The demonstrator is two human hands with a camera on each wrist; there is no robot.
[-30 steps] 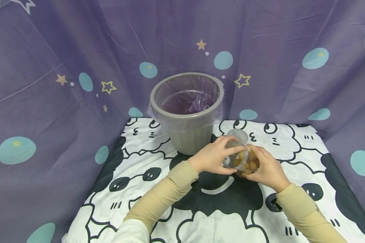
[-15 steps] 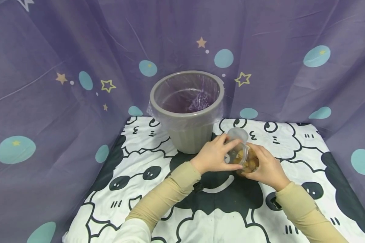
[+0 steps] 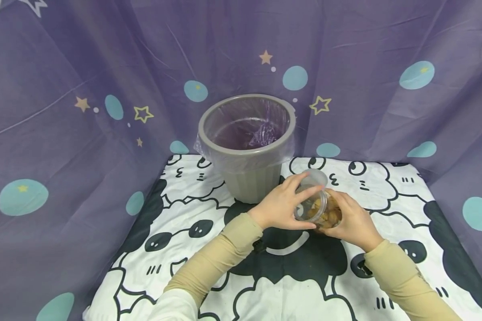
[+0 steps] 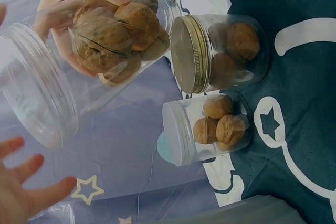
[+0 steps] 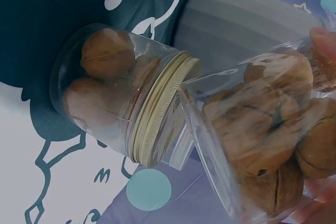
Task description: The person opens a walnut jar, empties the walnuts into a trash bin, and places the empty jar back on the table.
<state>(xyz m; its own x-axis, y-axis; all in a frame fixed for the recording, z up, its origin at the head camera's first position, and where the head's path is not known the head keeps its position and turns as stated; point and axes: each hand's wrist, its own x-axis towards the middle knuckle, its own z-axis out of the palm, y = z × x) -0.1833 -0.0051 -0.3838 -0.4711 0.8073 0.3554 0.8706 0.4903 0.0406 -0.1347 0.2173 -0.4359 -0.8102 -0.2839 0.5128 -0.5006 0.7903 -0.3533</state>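
Observation:
My right hand grips a clear plastic jar from the side. The jar lies tilted, its ridged rim turned toward my left hand, and several walnuts sit toward its base. At the rim, the left hand's fingers are spread; the left wrist view shows a gap between them and the jar. Beyond it in that view stand a gold-lidded jar and a white-lidded jar, both with walnuts inside. The head view hides the gold-lidded jar behind the hands and the held jar.
A grey bin with a clear purplish liner stands behind and left of the hands. The black-and-white patterned cloth covers the table. Purple curtains close off the back and sides.
The left hand's fingers have shifted slightly at the jar's rim, first drawing closer, then spreading apart again. The right hand and jar stay nearly where they were.

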